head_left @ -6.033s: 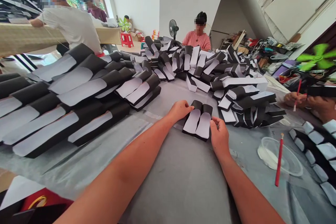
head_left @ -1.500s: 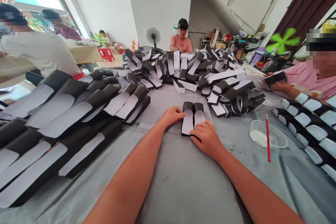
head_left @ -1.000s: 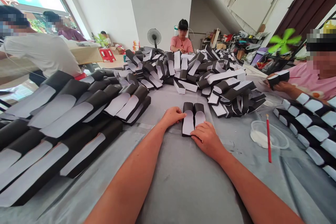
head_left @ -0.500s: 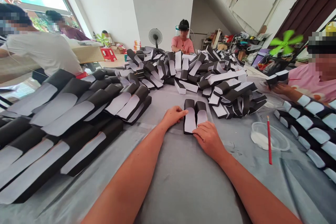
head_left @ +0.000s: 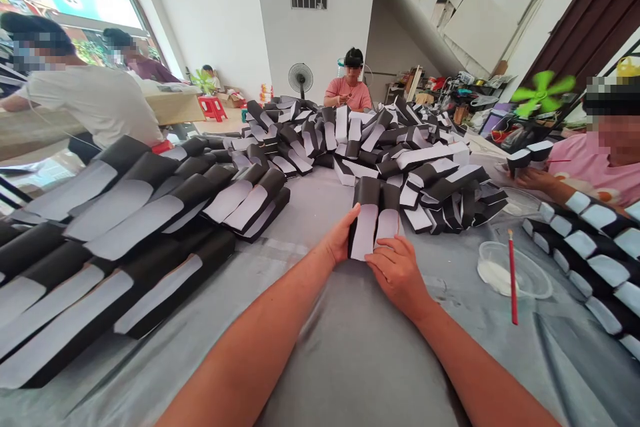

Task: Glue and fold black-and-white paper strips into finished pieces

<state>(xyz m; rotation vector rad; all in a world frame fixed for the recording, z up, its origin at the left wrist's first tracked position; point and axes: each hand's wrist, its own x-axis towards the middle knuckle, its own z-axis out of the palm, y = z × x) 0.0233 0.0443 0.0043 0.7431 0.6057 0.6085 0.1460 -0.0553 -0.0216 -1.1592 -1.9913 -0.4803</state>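
Observation:
A joined pair of black-and-white paper boxes [head_left: 369, 220] stands tilted in front of me, its near end raised a little off the grey covered table [head_left: 370, 347]. My left hand [head_left: 345, 235] grips its left side, the thumb along the edge and the other fingers hidden behind it. My right hand [head_left: 400, 273] holds the lower right corner, fingers bent over the white face of the right-hand box. Past the pair lies a big heap of similar paper boxes [head_left: 350, 130].
Stacked paired boxes [head_left: 165, 213] fill the left side. To the right are a plastic bowl of white paste [head_left: 535, 273], a red brush [head_left: 513, 280] across its rim, and rows of boxes [head_left: 595, 240]. A co-worker [head_left: 600, 160] sits at right, another [head_left: 349, 90] across the table.
The box pair has been lifted and tipped up towards me. My left hand has slid down its side, from a thumb hold at the edge to a fuller grip.

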